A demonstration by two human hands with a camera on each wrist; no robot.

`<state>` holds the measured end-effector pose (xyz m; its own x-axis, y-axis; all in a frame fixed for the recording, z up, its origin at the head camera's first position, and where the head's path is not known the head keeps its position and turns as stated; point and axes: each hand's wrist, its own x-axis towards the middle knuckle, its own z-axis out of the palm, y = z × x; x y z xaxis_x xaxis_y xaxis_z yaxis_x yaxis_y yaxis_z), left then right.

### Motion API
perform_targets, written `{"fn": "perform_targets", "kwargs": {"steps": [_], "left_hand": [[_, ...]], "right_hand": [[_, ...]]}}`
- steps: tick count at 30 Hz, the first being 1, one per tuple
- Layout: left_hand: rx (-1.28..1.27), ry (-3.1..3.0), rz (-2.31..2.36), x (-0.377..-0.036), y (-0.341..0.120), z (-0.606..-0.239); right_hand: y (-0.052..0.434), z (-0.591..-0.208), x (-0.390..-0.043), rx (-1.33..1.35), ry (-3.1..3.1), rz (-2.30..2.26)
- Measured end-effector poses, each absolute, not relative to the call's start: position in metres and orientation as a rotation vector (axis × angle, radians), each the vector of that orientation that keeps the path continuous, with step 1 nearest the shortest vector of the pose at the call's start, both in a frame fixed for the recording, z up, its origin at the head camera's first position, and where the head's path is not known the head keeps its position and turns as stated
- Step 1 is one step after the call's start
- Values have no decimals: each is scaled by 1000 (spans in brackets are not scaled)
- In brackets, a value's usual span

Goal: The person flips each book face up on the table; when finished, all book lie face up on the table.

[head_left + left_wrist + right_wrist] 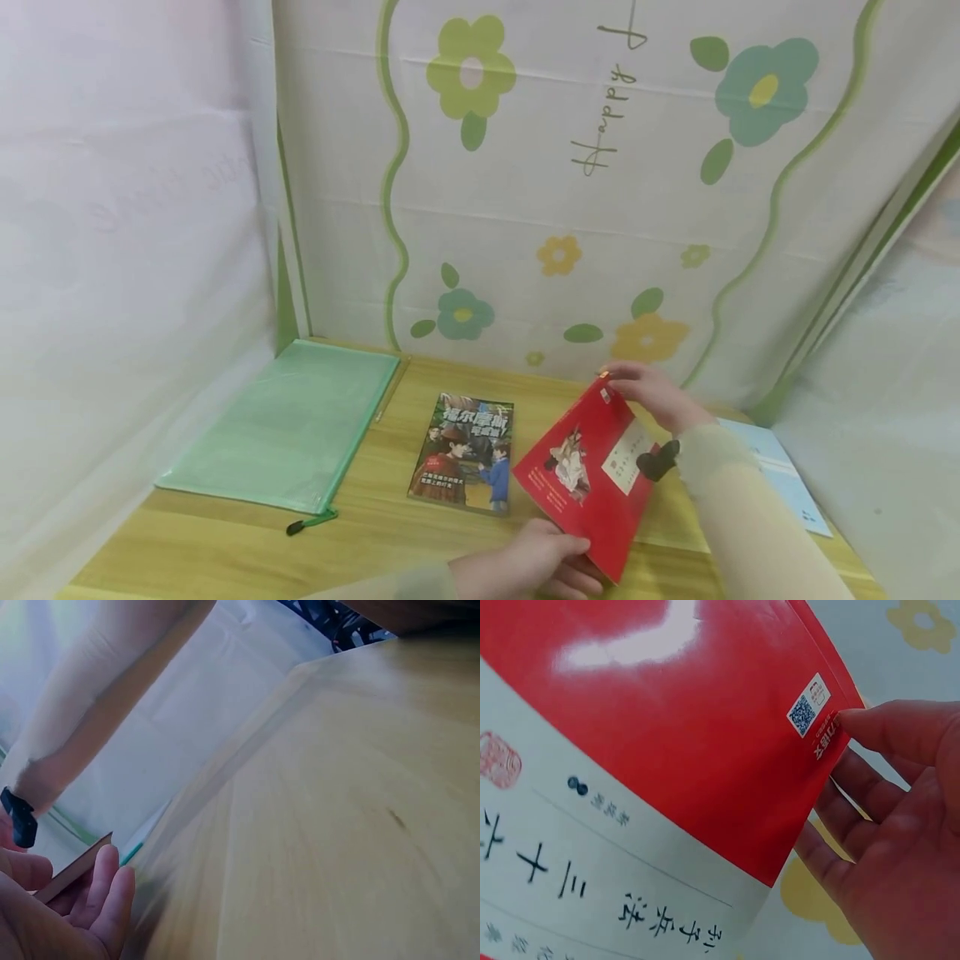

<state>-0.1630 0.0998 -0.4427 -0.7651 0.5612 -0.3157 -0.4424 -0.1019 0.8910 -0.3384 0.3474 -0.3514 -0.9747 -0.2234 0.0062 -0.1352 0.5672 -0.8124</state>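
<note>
Evidently both hands share one red book (592, 475), held tilted above the worktop (375, 533) rather than lying flat on it. The left hand (536, 567) grasps the near lower edge, thumb over the cover and fingers curled beneath. The right hand (652, 392) pinches the far upper corner, its thumb on the cover and its fingers behind. Gripping at opposite ends looks like the way to keep a thin, floppy cover from sagging, and the slant turns the cover toward the person's eyes.

Left of both hands, an illustrated book (463, 454) lies flat on the wood, close to the red one but apart from it. Farther left lies a green zip pouch (288, 429), well away from the hands. Under the right forearm, a pale blue sheet (780, 475) shows in part.

Only the head view gives this whole layout. The right wrist view adds what it cannot: a small code square and printed characters on the red cover (667, 772), and the thumb (900, 727) pressing the corner. The left wrist view shows the book's thin edge (75, 868) resting across the left fingers (112, 892), with bare wood beyond; the grip's thumb side is hidden there.
</note>
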Motion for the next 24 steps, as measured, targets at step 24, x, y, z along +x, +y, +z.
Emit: {"fn": "perform_targets", "kwargs": {"steps": [24], "left_hand": [[-156,1125,1918,-150,132,-448]], "right_hand": [[304,-373,-365,-328,2767,-1223]]}}
